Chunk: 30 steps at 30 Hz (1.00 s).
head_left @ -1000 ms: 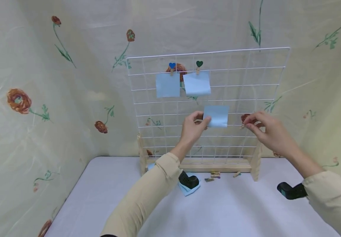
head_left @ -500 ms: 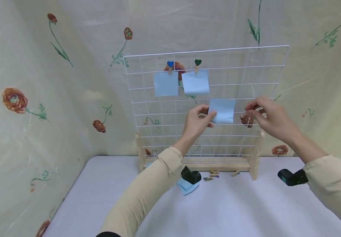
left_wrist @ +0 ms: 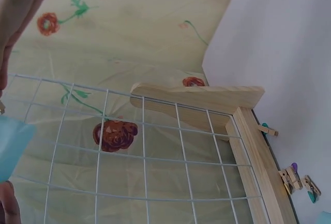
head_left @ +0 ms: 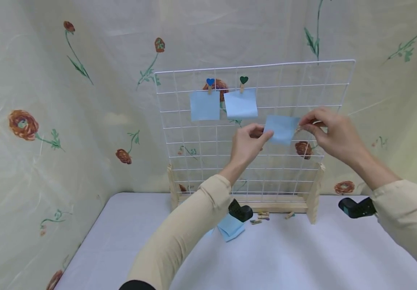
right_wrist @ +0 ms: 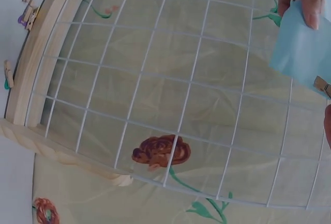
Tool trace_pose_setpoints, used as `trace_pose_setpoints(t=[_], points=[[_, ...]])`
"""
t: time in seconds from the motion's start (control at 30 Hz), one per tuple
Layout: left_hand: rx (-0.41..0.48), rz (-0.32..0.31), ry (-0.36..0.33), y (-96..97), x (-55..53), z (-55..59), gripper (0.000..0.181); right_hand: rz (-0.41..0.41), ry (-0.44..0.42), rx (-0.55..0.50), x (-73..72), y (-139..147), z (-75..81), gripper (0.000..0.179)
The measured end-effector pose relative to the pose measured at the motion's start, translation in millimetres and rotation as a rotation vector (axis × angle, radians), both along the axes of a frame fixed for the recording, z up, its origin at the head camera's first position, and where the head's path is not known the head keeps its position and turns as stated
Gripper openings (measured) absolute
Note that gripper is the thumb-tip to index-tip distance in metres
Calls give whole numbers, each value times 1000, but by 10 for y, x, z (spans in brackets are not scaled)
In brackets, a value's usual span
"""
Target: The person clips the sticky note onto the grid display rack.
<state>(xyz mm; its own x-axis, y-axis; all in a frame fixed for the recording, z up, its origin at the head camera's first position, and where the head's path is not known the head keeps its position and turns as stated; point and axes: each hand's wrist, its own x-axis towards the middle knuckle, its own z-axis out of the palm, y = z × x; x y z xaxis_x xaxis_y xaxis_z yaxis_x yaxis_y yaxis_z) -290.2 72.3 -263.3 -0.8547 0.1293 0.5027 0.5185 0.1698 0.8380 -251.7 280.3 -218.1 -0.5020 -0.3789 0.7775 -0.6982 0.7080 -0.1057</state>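
My left hand point(head_left: 245, 146) pinches the left edge of a light blue sheet of paper point(head_left: 281, 129) between thumb and fingers, in front of the white wire grid point(head_left: 284, 64). At the sheet's right edge, my right hand point(head_left: 335, 131) pinches a small wooden clothespin point(right_wrist: 321, 85). The pin's tip meets the paper in the right wrist view; whether it bites the wire too, I cannot tell. Higher on the grid hang two similar sheets, the left one point(head_left: 205, 106) under a blue heart clip point(head_left: 210, 82), the right one point(head_left: 241, 104) under a green heart clip point(head_left: 244, 80).
Wooden feet point(head_left: 315, 195) and a wooden base bar hold the grid upright on the white table point(head_left: 284, 253). Several clothespins point(head_left: 263, 216) lie before the bar, beside a stack of blue paper point(head_left: 231, 230). Flowered cloth point(head_left: 121, 72) hangs behind.
The left hand has carried the blue sheet up and to the right. The right hand has risen with its clothespin, from a gap beside the sheet to the sheet's right edge.
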Motion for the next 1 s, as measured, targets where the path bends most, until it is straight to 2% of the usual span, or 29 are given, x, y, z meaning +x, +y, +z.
trace_pose_setpoints(t=[0.13, 0.33, 0.57, 0.7, 0.83, 1.0], points=[[-29, 25, 51, -27, -15, 57, 20, 4, 29, -6, -33, -40, 70, 16], [-4, 53, 76, -30, -31, 133, 19, -23, 45, -38, -60, -81, 194, 13], [47, 40, 12, 72, -34, 120, 22, -85, 67, -61, -22, -7, 244, 11], [78, 46, -10, 70, -62, 158, 26, -66, 91, -38, -31, -48, 279, 9], [71, 34, -20, 77, -71, 216, 39, -55, 80, -27, -24, -82, 339, 9], [49, 40, -35, 128, -58, 236, 33, -71, 73, -24, -49, -98, 419, 8]])
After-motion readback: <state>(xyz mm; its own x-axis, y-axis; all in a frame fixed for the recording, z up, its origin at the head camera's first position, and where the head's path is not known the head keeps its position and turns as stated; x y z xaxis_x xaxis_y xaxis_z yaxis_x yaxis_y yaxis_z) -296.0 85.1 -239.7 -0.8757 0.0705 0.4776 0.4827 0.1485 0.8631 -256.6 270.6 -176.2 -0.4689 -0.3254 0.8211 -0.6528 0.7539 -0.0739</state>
